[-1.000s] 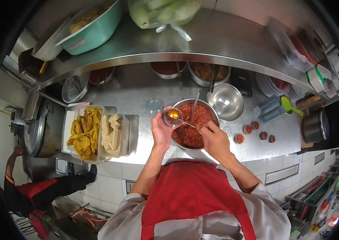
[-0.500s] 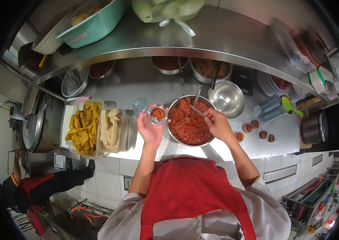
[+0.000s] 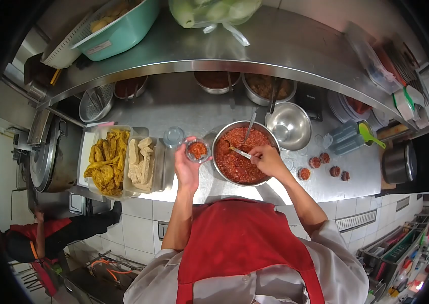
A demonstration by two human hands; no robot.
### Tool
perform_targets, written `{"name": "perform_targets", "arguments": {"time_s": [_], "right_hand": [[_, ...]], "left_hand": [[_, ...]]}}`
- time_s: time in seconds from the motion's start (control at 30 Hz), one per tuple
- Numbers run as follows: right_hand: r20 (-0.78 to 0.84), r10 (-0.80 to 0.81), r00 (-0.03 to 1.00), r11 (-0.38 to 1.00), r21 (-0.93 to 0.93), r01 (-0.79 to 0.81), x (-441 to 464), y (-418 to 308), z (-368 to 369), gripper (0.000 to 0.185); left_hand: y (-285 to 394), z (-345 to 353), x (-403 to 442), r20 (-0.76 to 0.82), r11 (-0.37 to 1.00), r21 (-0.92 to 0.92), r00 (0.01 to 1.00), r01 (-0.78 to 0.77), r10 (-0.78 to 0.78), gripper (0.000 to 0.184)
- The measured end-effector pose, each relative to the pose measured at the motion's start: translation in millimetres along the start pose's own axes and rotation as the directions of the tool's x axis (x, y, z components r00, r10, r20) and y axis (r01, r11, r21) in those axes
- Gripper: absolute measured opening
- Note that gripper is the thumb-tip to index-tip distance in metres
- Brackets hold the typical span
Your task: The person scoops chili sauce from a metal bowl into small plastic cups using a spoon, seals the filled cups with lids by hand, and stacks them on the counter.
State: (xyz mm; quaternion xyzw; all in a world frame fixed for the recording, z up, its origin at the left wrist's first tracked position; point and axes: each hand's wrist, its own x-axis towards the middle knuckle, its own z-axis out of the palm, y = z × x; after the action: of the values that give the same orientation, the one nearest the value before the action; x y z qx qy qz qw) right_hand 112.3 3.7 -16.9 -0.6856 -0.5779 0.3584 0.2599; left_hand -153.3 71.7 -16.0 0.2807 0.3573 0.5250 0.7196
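My left hand (image 3: 187,169) is closed around a small clear plastic cup (image 3: 197,150) with some red chili sauce inside. To its right stands a steel bowl (image 3: 245,184) of chunky red sauce (image 3: 245,169). My right hand (image 3: 269,161) grips a metal spoon (image 3: 242,153) over this bowl, its tip pointing left and down into the sauce. A second metal utensil (image 3: 250,125) leans in the bowl, its lower end buried. Just beyond my left hand, clear plastic cups or lids (image 3: 174,137) sit on the steel counter.
Several filled sauce cups (image 3: 303,174) stand at right, near an empty steel bowl (image 3: 288,126) and a blue-tinted container (image 3: 345,138). Tubs of yellow marinated pieces (image 3: 107,159) and pale tempeh-like slabs (image 3: 140,164) lie left. A steel shelf (image 3: 189,65) overhangs the back. Another person (image 3: 62,233) is at lower left.
The spoon in my right hand has swung down and left into the sauce. My left hand with the cup has shifted slightly left and down. The other person's arm has moved.
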Motion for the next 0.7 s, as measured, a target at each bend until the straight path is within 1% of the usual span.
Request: {"name": "perform_targets", "arguments": {"time_s": [0.07,0.1,0.2,0.3,0.4,0.43,0.53,0.57,0.67,0.7], "right_hand": [[-0.031,0.015,0.999,0.995,0.103,-0.011,-5,8,-6,0.018],[-0.011,0.053,0.999,0.988,0.147,-0.051,-8,10,-10,0.017],[-0.012,0.105,0.994,0.952,0.291,-0.097,-23,1,-28,0.016],[-0.119,0.027,0.992,0.957,0.291,0.009,-41,-27,-41,0.015],[-0.241,-0.197,0.950,0.970,0.091,0.224,-62,-73,-45,0.015],[-0.233,-0.351,0.907,0.937,-0.091,0.339,-64,-79,-44,0.018],[-0.268,-0.416,0.869,0.902,-0.245,0.357,-73,-90,-30,0.023],[-0.249,-0.422,0.872,0.894,-0.275,0.354,-73,-89,-28,0.025],[-0.267,-0.433,0.861,0.890,-0.275,0.362,-73,-89,-26,0.025],[-0.270,-0.422,0.865,0.902,-0.216,0.373,-72,-89,-26,0.023]], "left_hand": [[1,1,-2,-0.013,0.998,0.062,1.000,-0.005,0.006,0.044],[2,4,-2,-0.019,0.996,0.093,1.000,-0.008,0.010,0.042],[0,10,-2,0.016,0.995,0.096,1.000,0.002,-0.003,0.040],[-6,15,1,0.053,0.998,0.038,0.997,0.049,-0.051,0.043],[-5,26,1,0.101,0.996,-0.007,0.991,0.089,-0.087,0.047],[-5,33,1,0.090,0.996,-0.014,0.992,0.092,-0.090,0.051],[-6,38,1,0.129,0.991,-0.052,0.985,0.125,-0.117,0.053],[-7,38,2,0.138,0.990,-0.056,0.983,0.126,-0.117,0.053],[-10,36,4,0.160,0.989,-0.072,0.980,0.127,-0.114,0.054],[-10,36,4,0.167,0.989,-0.078,0.979,0.128,-0.114,0.054]]}}
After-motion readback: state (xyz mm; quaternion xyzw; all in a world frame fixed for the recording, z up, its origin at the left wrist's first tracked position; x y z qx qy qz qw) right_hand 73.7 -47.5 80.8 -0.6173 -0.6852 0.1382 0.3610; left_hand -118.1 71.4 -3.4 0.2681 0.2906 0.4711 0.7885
